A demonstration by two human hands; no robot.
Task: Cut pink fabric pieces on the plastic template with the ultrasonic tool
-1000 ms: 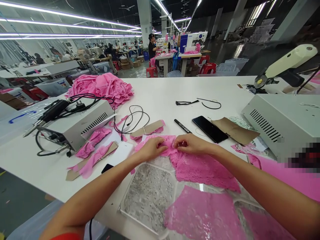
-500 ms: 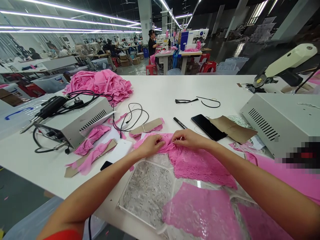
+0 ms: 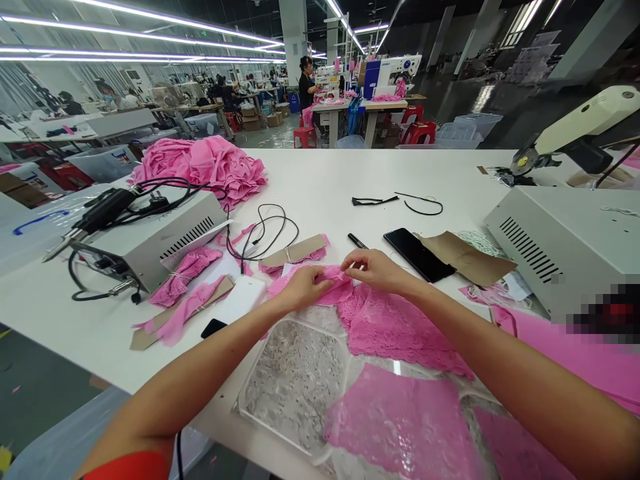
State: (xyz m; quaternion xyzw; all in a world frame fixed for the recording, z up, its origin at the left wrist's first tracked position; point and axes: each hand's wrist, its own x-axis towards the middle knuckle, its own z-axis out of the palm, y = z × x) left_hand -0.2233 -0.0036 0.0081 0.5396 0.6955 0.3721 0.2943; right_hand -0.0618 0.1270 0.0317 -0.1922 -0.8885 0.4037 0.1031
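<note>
My left hand [image 3: 304, 288] is closed on a piece of pink fabric [image 3: 340, 288], with thumb and fingers pinched at its left part. Just right of it, my right hand [image 3: 374, 269] pinches the upper edge of the same fabric between thumb and fingertips. Beneath my right forearm lies bunched pink lace [image 3: 395, 327], which seems to join the held piece. Closer to me, a flat sheer pink lace piece [image 3: 400, 420] rests over a clear plastic tray [image 3: 293, 440]. A black pen [image 3: 357, 241] lies just beyond my right hand.
A grey box with a black handpiece [image 3: 160, 227] stands left, before a pink fabric heap [image 3: 200, 167]. Bundled pink strips [image 3: 185, 310] and a white power bank [image 3: 243, 301] lie nearby. On the right are a phone [image 3: 417, 255], brown paper [image 3: 470, 257] and another grey box [image 3: 565, 233].
My right hand has lifted slightly, and its fingertips have shifted up along the fabric edge. My left hand stays pinched on the cloth, nearly in place. The view has shifted a little.
</note>
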